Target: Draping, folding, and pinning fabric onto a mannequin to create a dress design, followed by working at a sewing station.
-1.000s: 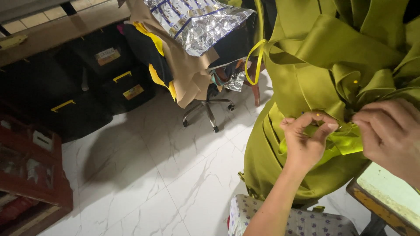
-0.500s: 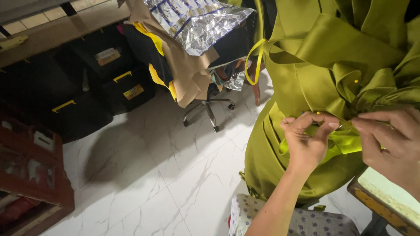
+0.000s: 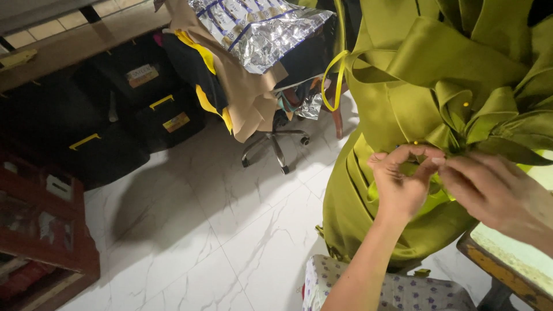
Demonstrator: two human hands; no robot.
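Both hands are right in at the knot of the olive-green satin garment (image 3: 403,92), which hangs in front of the person and drops down toward the white marble floor (image 3: 190,230). The left hand (image 3: 400,184) has its thumb and forefinger curled into a ring and pinched shut on a fold of the cloth just below the gathered bow. Compared with half a second ago that ring looks a touch tighter and the hand sits a shade lower against the fabric. The right hand (image 3: 495,193) has slid in from the edge of view, and now its fingertips meet the left thumb at the same fold; the fingers are nearly closed on the cloth, though whether they also hold a pin I cannot tell. 2 yellow-headed pins show: 1 in the bow (image 3: 465,105) and 1 just above the left fingers (image 3: 415,142). So the change is small but telling, as I read it: the 2 hands have converged on 1 spot, which suggests the fold is being held fast for fixing.

Around them, a yellow tape measure (image 3: 334,80) loops off the garment's edge, a swivel chair (image 3: 276,144) piled with tan fabric and silver foil packaging stands behind, black cases (image 3: 115,132) line the wall, and a worn green-topped table (image 3: 518,253) sits at lower right
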